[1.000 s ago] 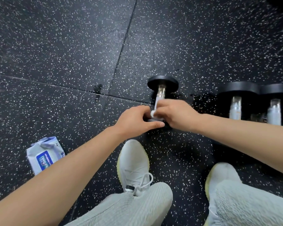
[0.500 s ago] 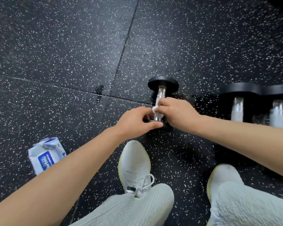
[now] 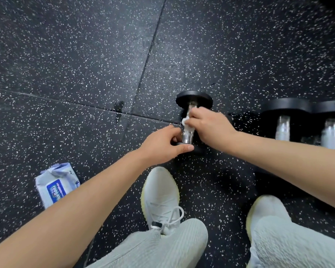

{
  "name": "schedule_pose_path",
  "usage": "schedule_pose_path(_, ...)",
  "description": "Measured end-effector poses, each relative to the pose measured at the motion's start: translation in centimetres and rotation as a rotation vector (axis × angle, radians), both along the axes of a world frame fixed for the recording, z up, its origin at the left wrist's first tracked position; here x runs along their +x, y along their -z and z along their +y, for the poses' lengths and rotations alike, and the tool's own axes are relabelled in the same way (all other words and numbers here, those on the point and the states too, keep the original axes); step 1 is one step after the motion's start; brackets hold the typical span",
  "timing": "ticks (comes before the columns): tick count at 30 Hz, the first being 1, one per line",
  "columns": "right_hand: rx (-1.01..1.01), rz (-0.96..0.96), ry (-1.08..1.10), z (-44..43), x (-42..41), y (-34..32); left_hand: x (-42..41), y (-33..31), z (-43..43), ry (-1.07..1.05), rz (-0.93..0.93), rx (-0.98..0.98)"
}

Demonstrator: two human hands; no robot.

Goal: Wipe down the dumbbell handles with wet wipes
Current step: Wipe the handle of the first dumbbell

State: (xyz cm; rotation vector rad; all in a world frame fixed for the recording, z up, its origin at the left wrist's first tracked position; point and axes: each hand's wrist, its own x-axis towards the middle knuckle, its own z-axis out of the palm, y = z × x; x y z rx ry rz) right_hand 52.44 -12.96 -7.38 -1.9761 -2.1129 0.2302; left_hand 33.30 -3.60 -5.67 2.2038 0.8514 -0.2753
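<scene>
A small black dumbbell (image 3: pixel 194 98) with a chrome handle (image 3: pixel 188 136) lies on the speckled rubber floor, pointing away from me. My right hand (image 3: pixel 207 125) wraps a white wet wipe (image 3: pixel 185 120) round the far half of the handle. My left hand (image 3: pixel 162 145) grips the near black head of this dumbbell, thumb along its edge. The near head is mostly hidden under my fingers.
Two larger dumbbells (image 3: pixel 283 128) (image 3: pixel 330 136) lie side by side to the right. A wet wipe pack (image 3: pixel 55 186) lies on the floor at left, partly behind my left forearm. My two white shoes (image 3: pixel 161 196) (image 3: pixel 267 207) stand just in front of the dumbbells.
My right hand has slid the wipe along the handle away from me, from the near end toward the far head, baring the near chrome. My left hand has stayed put.
</scene>
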Motion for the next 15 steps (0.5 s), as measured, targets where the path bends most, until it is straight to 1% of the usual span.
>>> schedule_pose_path(2, 0.030, -0.031, 0.130, 1.9, 0.7, 0.2, 0.0, 0.0, 0.1, -0.001, 0.004, -0.004)
schedule_pose_path(4, 0.005, -0.075, 0.214, 3.2, 0.4, 0.4, 0.0, -0.1, 0.2, -0.013, 0.006, -0.011)
schedule_pose_path(6, 0.006, -0.109, 0.201, 2.9, -0.5, 0.6, -0.1, -0.2, 0.3, -0.016, 0.005, -0.017)
schedule_pose_path(10, 0.041, -0.030, -0.037, -0.7, -1.4, 0.5, -0.4, 0.1, 0.4, -0.013, -0.002, -0.019)
schedule_pose_path(11, 0.049, -0.034, -0.062, -1.0, -1.1, 0.5, -0.4, 0.1, 0.3, -0.017, -0.001, -0.020)
schedule_pose_path(13, 0.032, -0.052, -0.011, 0.2, -0.1, 0.5, -0.3, 0.1, 0.3, -0.020, 0.003, -0.014)
schedule_pose_path(15, 0.042, -0.055, 0.119, 2.3, 1.0, 0.1, -0.3, 0.1, 0.3, -0.019, -0.003, -0.015)
